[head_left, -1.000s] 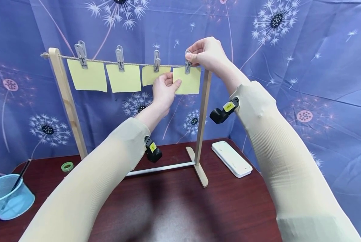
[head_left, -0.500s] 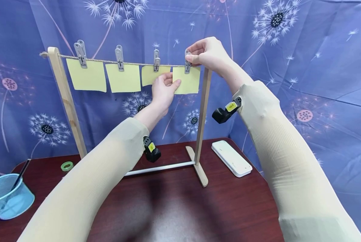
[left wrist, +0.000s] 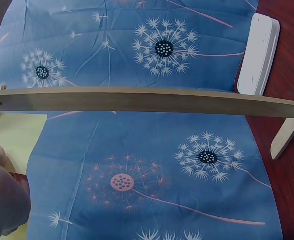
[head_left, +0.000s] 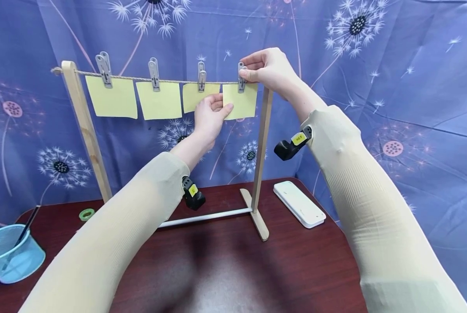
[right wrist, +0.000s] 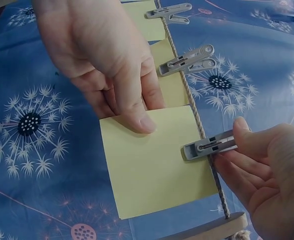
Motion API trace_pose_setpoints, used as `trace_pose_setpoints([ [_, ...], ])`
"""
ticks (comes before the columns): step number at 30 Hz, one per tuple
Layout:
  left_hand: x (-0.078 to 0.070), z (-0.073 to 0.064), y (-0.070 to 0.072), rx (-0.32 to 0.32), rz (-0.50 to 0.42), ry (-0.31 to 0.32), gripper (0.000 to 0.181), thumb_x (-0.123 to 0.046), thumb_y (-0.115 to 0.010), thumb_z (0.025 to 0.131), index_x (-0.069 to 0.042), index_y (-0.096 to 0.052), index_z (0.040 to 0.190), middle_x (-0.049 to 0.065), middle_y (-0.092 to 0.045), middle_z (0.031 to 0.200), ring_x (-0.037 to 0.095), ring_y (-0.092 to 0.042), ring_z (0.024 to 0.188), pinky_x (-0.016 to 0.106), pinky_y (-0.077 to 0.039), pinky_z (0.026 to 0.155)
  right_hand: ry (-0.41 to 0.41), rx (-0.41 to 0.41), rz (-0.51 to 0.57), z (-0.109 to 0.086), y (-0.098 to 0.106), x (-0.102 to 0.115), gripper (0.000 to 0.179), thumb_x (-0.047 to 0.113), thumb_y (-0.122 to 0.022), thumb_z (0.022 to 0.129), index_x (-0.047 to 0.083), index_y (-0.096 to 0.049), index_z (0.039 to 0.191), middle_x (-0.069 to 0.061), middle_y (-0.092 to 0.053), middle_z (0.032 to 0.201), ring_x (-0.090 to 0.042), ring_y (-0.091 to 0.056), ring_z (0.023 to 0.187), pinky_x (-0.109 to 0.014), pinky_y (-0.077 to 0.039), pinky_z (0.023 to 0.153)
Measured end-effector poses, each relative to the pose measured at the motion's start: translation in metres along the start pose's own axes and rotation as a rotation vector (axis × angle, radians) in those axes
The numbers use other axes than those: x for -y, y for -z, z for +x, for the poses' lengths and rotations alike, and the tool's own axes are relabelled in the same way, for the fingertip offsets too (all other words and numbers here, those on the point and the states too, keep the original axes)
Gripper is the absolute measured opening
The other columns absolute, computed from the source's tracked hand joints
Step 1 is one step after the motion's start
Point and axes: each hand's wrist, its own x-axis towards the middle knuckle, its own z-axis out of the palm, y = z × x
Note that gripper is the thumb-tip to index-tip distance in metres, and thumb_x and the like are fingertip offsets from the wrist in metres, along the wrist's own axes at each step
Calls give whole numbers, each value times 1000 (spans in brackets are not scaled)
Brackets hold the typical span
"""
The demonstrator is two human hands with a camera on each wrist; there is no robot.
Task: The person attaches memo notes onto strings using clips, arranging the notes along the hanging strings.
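Note:
My left hand (head_left: pixel 210 116) pinches the left edge of the rightmost yellow sticky note (right wrist: pixel 156 165), thumb in front and fingers behind. At the note's top edge a grey clothespin (right wrist: pixel 209 145) sits over the twine (right wrist: pixel 192 95). My right hand (head_left: pixel 270 69) pinches the clothespin's handle end between thumb and fingers. Left of this note, a third note (head_left: pixel 190 98) hangs from another clothespin (head_left: pixel 201 77), partly hidden behind my left hand. In the left wrist view, only part of the left hand (left wrist: pixel 7 200) shows at the lower left, on the note (left wrist: pixel 22 135).
Two more notes (head_left: pixel 112 98) hang further left. A wooden frame post (head_left: pixel 261 148) stands at the right, the other post (head_left: pixel 86 126) at the left. On the table (head_left: pixel 296 269) lie a white case (head_left: pixel 299 204), green tape (head_left: pixel 86 214) and a blue mesh cup (head_left: pixel 22 261) with a pencil-like stick.
The twine and the right-hand clothespin and note have risen slightly at the right end. Both hands keep their hold; the left hand has shifted slightly left.

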Motion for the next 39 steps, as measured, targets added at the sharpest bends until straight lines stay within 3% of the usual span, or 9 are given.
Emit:
trace_pose_setpoints([
  [11,7,0,9,-9,9,10,36,-5,-66,92,0,-60,127,18,-66,124,22,-61,116,25,-50,95,-18,-43,-30,-1,-1,1,46,21,-67,93,6,-58,135,-13,-66,128,-11,-66,105,-25,-50,97],
  [18,13,0,18,-5,-43,25,33,-2,-64,93,1,-62,125,18,-66,125,20,-64,111,20,-51,82,9,-86,-12,-1,-1,-1,46,22,-69,92,7,-59,134,-11,-64,130,-15,-62,117,-26,-46,102],
  [22,16,-1,27,5,-54,29,33,-3,-63,93,2,-61,126,19,-66,124,24,-67,108,19,-51,78,51,-160,73,-1,-2,-1,49,20,-73,88,6,-60,133,-10,-65,130,-14,-62,118,-24,-45,102],
  [25,18,-2,36,12,-72,25,34,-4,-63,94,2,-60,127,21,-66,123,19,-70,92,18,-51,75,124,-256,144,-2,-4,-2,47,16,-77,85,5,-62,129,-8,-68,123,-12,-65,110,-22,-48,98],
  [28,21,-8,47,24,-77,-7,34,-5,-62,95,4,-59,127,23,-66,121,6,-68,80,16,-51,73,222,-357,231,-4,-7,-4,37,8,-78,83,0,-65,117,-5,-71,104,-11,-66,97,-21,-51,92],
  [31,26,-17,58,44,-61,-57,33,-8,-63,95,5,-60,125,13,-73,106,5,-69,80,17,-52,75,300,-417,303,-9,-11,-6,26,1,-76,82,-2,-67,105,3,-68,87,-10,-65,86,-21,-52,86],
  [35,34,-30,71,70,-38,-102,33,-10,-63,95,5,-60,124,-10,-70,88,6,-70,84,17,-52,76,361,-442,376,-19,-21,-8,15,-4,-72,82,0,-67,95,5,-67,81,-10,-65,81,-21,-53,80],
  [39,45,-42,83,65,-78,-127,30,-8,-62,96,5,-60,122,-15,-71,86,4,-70,83,17,-52,74,397,-435,406,-31,-36,-16,12,-7,-67,83,0,-67,91,4,-67,80,-11,-65,78,-21,-54,77],
])
